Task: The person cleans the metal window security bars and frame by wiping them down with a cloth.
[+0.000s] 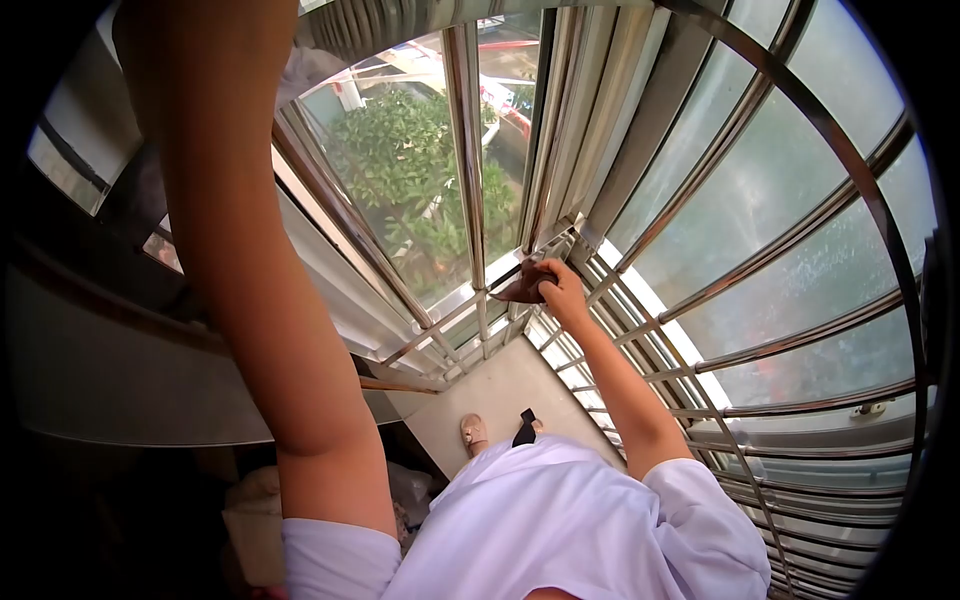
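Note:
My right hand (564,292) is closed on a dark brown cloth (524,284), its fingers bunching the fabric. The cloth lies against the metal bars in the corner, beside the lower end of the window frame, and one pointed end hangs out to the left. Stretched up along the left side is my left arm (250,260); its hand lies beyond the top edge of the view. Shiny metal bars (463,150) run upright past the window, close above the cloth.
A metal grille (740,270) covers frosted panes on the right, with a curved bar (850,150) near my head. My shoe (473,430) stands on a pale floor (500,385). Bags (255,510) sit in shadow at lower left. Green plants (400,160) show outside.

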The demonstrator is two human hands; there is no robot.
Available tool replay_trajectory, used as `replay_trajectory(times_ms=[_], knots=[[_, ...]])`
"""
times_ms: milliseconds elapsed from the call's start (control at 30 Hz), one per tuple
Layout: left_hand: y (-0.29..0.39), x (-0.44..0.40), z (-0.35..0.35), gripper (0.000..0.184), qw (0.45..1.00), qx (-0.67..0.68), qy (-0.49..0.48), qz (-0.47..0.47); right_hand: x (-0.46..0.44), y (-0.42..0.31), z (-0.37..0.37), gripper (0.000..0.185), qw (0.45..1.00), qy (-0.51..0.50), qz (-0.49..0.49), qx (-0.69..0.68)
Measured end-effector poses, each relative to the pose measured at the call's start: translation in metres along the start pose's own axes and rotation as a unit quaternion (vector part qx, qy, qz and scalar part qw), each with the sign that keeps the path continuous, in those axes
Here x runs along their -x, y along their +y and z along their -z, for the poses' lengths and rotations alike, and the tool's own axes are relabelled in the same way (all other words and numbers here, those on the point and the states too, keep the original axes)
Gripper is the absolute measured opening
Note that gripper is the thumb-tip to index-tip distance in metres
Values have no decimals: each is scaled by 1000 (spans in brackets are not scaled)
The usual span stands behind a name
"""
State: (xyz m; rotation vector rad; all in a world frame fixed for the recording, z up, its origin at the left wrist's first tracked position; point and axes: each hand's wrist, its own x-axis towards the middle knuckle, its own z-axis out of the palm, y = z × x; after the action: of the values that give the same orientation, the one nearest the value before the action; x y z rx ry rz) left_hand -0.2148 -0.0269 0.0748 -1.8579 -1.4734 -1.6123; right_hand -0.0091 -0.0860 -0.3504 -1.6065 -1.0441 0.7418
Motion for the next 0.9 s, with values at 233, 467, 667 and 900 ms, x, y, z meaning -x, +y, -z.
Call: replay_trajectory(times_ms=[233, 467, 667, 900], knots=[[-18, 0, -10, 61, 988, 57, 99, -105, 30, -61, 47, 34, 975, -24, 220, 8], [-58, -24, -19, 58, 972, -37, 125, -198, -19, -68, -32, 37, 900, 6, 356, 251], [-33, -6, -7, 61, 979, 66, 91, -171, -4, -49, -27, 30, 923, -22, 293, 248], [-28, -4, -10, 65, 973, 136, 106, -154, 11, -83, 49, 32, 964, -4, 53, -260]])
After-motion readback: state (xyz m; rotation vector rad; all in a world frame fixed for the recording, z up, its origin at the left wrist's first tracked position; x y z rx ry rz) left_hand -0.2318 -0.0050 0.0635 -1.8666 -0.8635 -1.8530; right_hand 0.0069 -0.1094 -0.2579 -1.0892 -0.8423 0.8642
